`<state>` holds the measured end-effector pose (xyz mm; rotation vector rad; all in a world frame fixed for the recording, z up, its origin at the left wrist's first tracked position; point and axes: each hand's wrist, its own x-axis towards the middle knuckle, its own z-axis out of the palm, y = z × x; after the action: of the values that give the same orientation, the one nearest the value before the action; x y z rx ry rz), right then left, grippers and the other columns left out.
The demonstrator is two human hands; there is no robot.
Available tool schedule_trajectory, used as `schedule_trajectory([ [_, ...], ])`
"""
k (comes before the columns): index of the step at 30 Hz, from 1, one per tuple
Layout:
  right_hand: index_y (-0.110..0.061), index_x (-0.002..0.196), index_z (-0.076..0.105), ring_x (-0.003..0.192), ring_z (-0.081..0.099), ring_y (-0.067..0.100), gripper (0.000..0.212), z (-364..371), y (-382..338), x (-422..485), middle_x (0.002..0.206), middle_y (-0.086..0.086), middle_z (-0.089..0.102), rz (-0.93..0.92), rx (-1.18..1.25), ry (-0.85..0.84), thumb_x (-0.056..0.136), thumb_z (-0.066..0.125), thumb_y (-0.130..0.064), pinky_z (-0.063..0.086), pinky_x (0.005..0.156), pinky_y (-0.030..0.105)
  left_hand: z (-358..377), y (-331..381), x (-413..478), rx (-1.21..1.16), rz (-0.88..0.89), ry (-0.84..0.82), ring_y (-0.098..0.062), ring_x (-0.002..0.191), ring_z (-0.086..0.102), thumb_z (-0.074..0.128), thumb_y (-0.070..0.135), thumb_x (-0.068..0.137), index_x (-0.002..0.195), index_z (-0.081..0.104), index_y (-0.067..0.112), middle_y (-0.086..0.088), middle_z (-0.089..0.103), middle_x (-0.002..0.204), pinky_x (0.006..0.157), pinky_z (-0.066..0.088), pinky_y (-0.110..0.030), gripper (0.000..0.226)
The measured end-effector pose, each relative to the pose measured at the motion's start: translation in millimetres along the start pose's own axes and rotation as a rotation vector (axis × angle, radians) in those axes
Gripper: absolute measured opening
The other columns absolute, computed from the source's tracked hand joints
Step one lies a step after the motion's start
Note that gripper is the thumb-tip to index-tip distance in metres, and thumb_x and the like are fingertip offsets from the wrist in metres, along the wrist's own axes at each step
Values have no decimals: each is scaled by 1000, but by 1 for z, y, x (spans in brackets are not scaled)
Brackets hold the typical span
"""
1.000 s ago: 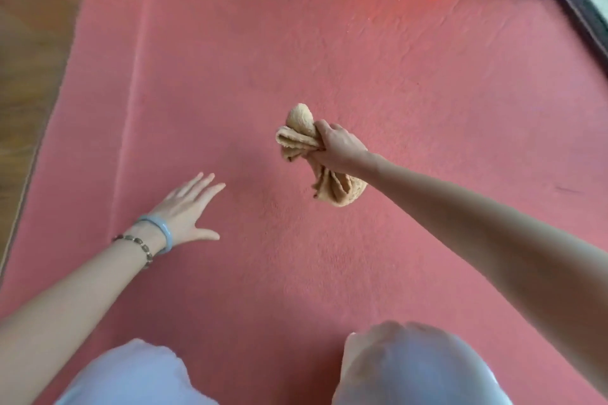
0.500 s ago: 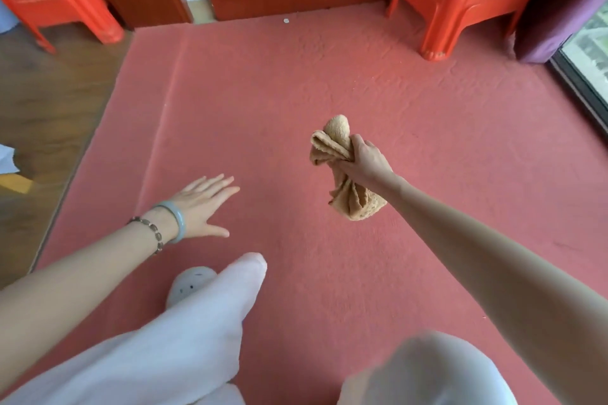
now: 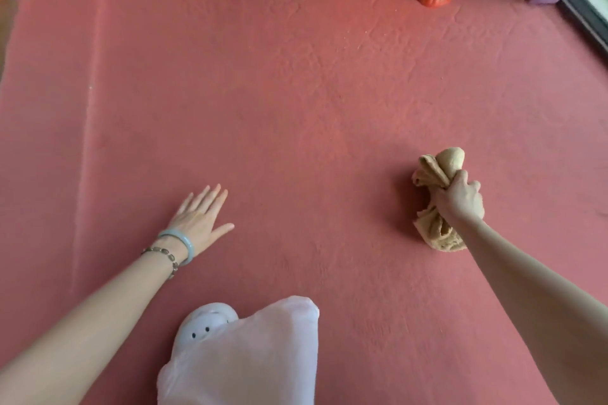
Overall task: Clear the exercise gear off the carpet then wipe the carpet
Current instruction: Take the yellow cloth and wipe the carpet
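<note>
A person's right hand [image 3: 460, 199] grips a bunched tan cloth [image 3: 436, 199] low over the red carpet [image 3: 296, 92], right of centre; the left hand [image 3: 200, 219], fingers straight, hovers near-left. Spreading the cloth flat should wipe more evenly.

The left hand [image 3: 197, 220] is spread flat, palm down, fingers straight and close together, pointing away from the person, with the thumb splayed out toward the other hand. Its bare forearm reaches in behind it, wrist straight. Well apart to its right, the right hand [image 3: 460, 199] is a fist, back upward, gripping the middle of a bunched tan cloth [image 3: 437, 233] that bulges out beyond its thumb and below its wrist. The right arm is stretched nearly straight.
</note>
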<state>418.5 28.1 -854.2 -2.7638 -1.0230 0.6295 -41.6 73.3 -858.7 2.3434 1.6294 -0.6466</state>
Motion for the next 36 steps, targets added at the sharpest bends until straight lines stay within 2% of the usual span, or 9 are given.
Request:
schedule_trajectory([
  [3,-11,128,35,110,46,45,38,22,-34,-11,123,24,43,-23,-2,37,91,42,-17,41,88,51,16,-8,15,-13,24,48,-14,145,-6,25,50,96,149,-1,19,2,-6,158,118,-2,-35,67],
  [6,-13,136,30,109,47,42,43,49,-86,-50,122,21,43,-217,-47,-43,94,40,-16,43,85,50,19,-16,36,-51,27,117,-15,145,-2,29,40,98,149,5,18,1,0,158,117,-3,-35,61],
  [11,-15,128,36,107,48,37,36,111,-181,-149,124,17,45,-578,-172,-250,93,40,-14,45,78,46,11,-29,75,-126,14,193,-18,145,5,35,32,97,149,13,16,-1,9,158,117,0,-36,58],
  [15,-15,125,36,105,49,37,36,127,-206,-171,121,15,45,-753,-159,-370,91,48,-16,44,73,45,6,-38,97,-202,78,214,-18,145,8,35,28,99,148,18,16,-2,14,157,117,0,-35,54],
  [21,-13,121,41,100,58,39,31,80,-136,-53,116,16,50,-440,-58,-212,92,45,-24,43,73,41,9,-47,104,-131,126,170,-12,144,-6,29,47,96,149,6,21,4,-2,157,105,-24,-19,63],
  [25,-7,118,42,100,57,44,30,35,-76,14,116,25,52,-176,-95,19,91,45,-20,42,74,43,18,-48,108,-127,155,167,-6,140,-13,4,65,81,148,-2,22,10,-13,151,106,-26,-21,80],
  [29,-6,119,41,103,55,47,34,15,-73,36,117,28,50,21,-92,146,90,44,-23,43,81,49,22,-47,108,-140,149,166,-7,139,-17,2,65,79,147,-5,20,8,-14,152,106,-28,-23,82],
  [31,-8,124,40,103,55,46,37,28,-103,33,119,26,49,-19,-80,142,91,44,-25,44,81,48,22,-47,108,-159,154,171,-9,140,-16,3,64,79,148,-4,20,6,-13,154,107,-27,-24,82],
  [36,-15,134,34,102,57,41,40,97,-223,-17,123,19,46,-349,-84,4,94,38,-20,46,78,44,20,-46,107,-184,158,192,-12,143,-9,8,65,80,149,4,15,0,-3,157,109,-22,-25,85],
])
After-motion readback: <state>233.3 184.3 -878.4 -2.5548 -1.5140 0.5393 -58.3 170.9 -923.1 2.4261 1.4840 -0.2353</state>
